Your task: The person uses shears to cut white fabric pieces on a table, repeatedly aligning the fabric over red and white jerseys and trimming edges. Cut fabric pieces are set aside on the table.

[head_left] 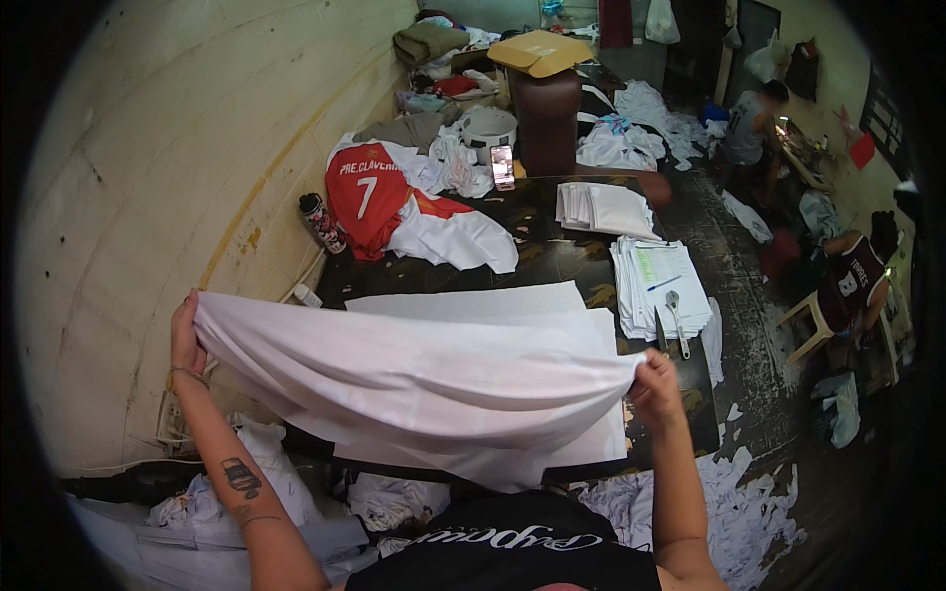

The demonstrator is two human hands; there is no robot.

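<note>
Two hands stretch one white cloth (pixel 414 369) taut above the counter (pixel 552 261); its long axis runs left to right. Left hand (pixel 185 340) clenches the left end, right hand (pixel 652 386) the right end, equally near. Cloth hangs over white sheets (pixel 473 300), nearer the person than the red jersey (pixel 370 192).

Both arms reach up and forward, spread wide apart. The left hand (pixel 184 338), raised on a tattooed forearm with a thin wristband, is closed in a pinch. The right hand (pixel 654 386), slightly lower, is clenched, knuckles upward.
</note>
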